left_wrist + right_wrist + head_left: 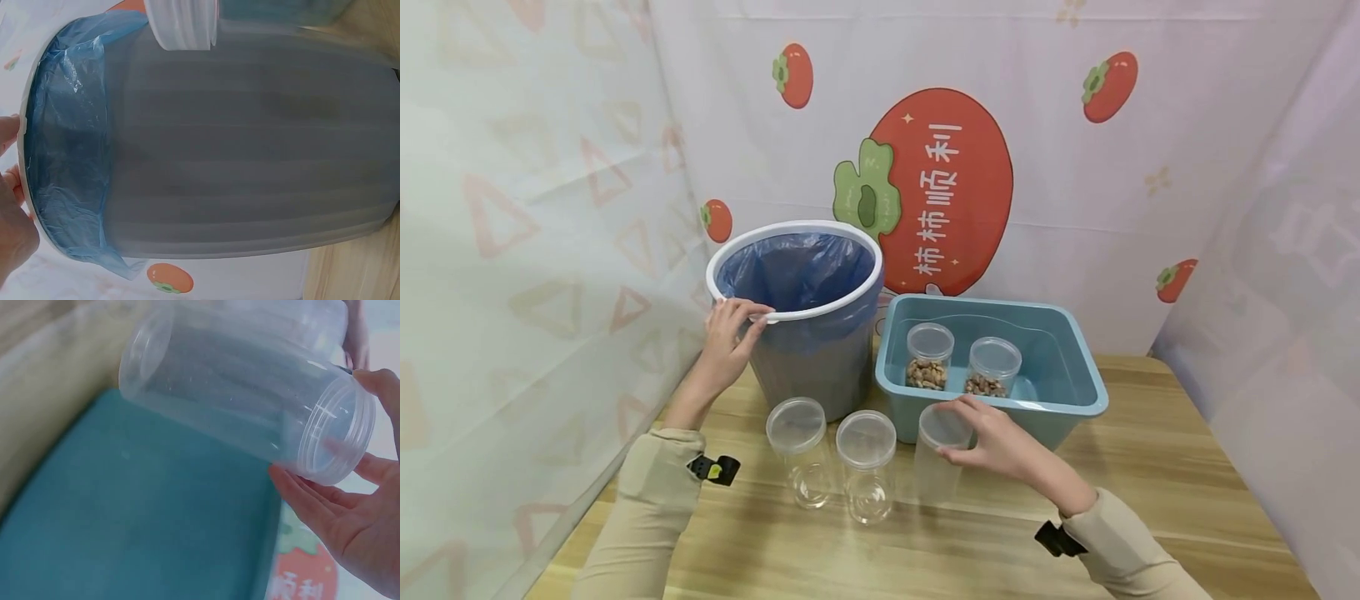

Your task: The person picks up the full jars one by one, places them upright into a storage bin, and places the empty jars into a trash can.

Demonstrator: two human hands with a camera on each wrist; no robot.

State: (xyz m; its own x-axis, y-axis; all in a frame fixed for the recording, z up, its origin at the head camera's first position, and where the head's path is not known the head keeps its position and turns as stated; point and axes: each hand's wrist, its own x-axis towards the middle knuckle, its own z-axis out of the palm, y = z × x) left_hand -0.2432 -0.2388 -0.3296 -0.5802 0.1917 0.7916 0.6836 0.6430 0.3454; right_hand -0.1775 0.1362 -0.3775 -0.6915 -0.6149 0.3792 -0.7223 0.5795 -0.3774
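Observation:
At the left, my left hand [730, 337] holds the white rim of a grey trash can [812, 371] lined with a blue bag [782, 279]. In the left wrist view, its fingertips [9, 129] touch that rim. My right hand [1003, 442] grips a clear plastic jar [219, 381] around its lid end, in front of the blue tub [985, 404]. No contents show inside this jar. Two similar see-through jars with lids, a left one [797, 429] and a middle one [867, 446], stand upright beside it on the table.
Inside the tub are two lidded jars, a left one [928, 354] and a right one [992, 362], each partly filled with brown nuts. A patterned curtain [1060, 208] hangs behind and along both sides of the wooden table [970, 554]. The trash can stands left of the tub.

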